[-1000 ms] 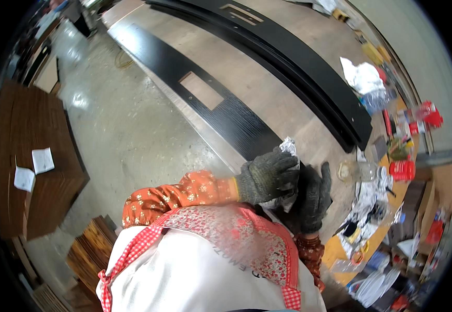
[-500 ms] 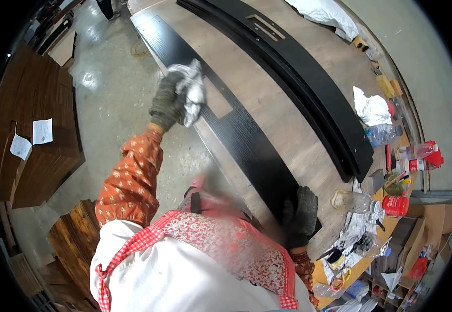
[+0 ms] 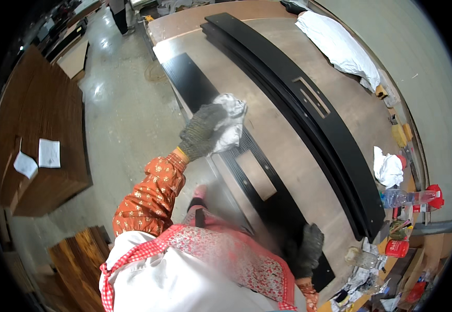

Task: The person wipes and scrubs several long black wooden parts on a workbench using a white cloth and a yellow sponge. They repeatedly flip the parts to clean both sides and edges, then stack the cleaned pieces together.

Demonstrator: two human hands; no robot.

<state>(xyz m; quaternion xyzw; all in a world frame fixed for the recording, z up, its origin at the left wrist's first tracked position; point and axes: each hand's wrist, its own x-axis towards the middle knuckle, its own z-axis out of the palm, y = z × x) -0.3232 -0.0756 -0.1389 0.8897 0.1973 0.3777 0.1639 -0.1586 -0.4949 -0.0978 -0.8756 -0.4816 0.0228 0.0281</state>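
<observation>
A crumpled white cloth (image 3: 232, 125) is bunched in my left hand (image 3: 202, 131), which wears a dark grey knit glove. The cloth presses on a long black board (image 3: 190, 83), just beyond its rectangular cutout. My right hand (image 3: 309, 250), in a similar glove, rests at the board's near end with its fingers stretched out along the right edge. Its thumb side is hazy against the black surface. To the right lie stacked black curved panels (image 3: 335, 130), the top one with a slotted opening.
The worktable (image 3: 298, 182) carries a white cloth bundle (image 3: 335, 47) at its far right. A crumpled white rag (image 3: 387, 167), plastic bottle (image 3: 395, 198), glass jar (image 3: 360, 257) and red container (image 3: 396, 248) line the right edge. Brown panels (image 3: 44, 125) stand left; another person (image 3: 119, 18) is far off.
The cloth in my left hand has moved from beside the cutout to across the board beyond it, uncovering the cutout. My right hand stays at the near end. The whole view has shifted.
</observation>
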